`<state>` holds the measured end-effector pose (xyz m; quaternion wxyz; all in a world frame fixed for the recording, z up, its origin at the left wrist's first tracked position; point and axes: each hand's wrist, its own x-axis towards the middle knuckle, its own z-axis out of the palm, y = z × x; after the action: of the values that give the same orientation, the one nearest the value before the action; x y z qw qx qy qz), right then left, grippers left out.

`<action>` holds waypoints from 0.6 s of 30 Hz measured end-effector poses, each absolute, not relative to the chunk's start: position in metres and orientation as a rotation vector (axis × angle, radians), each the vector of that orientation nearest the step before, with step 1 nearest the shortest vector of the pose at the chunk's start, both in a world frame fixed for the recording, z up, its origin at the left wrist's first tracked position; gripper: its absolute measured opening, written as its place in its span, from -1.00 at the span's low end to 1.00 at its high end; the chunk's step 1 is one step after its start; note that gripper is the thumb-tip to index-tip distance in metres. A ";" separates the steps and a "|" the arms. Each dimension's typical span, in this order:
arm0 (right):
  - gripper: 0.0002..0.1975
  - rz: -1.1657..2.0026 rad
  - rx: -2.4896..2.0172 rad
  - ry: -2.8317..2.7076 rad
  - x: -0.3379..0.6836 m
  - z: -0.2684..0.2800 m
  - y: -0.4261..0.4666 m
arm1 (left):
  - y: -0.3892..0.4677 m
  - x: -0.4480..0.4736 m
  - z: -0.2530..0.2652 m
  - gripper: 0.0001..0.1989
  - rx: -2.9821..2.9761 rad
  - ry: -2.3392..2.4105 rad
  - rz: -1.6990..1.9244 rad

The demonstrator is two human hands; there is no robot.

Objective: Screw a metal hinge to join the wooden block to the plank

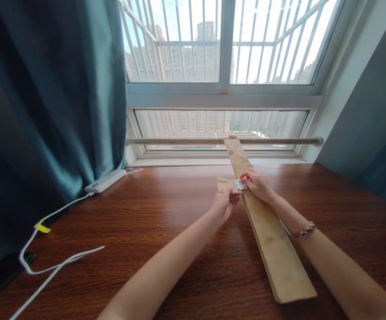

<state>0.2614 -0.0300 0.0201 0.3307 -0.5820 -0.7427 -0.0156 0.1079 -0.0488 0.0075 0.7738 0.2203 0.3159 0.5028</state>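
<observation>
A long, pale wooden plank (276,242) stretches away from me over the table, its far end up at the rail by the window. Against its left side sits a small flat piece of wood (224,183), pinched by my left hand (222,205) at its near edge. A silver metal hinge (239,184) with holes lies across the small piece and the plank. My right hand (258,184) rests on the plank, its fingertips closed on the hinge's right side. Beside my right wrist a thin metallic rod (285,228) shows, mostly hidden by the arm.
The dark wood-grain table (166,231) runs up to the window. A white power strip (105,181) with a white cable (64,206) lies at the left, near the blue curtain (89,89). A horizontal rail (179,141) crosses in front of the window.
</observation>
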 end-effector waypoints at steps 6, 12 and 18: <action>-0.85 -0.031 -1.470 -1.954 0.263 0.019 -0.028 | -0.047 0.109 0.005 -0.90 0.473 0.671 1.090; -0.86 0.042 -1.341 -1.864 0.263 0.017 -0.025 | -0.046 0.108 0.003 -0.90 0.469 0.658 1.089; -0.87 0.157 -1.202 -1.836 0.263 0.015 -0.022 | -0.046 0.108 0.004 -0.92 0.482 0.657 1.108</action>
<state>0.2635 -0.0221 0.0152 0.4535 -0.4869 -0.7438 0.0635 0.1080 -0.0465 0.0044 0.7728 0.2224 0.3031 0.5113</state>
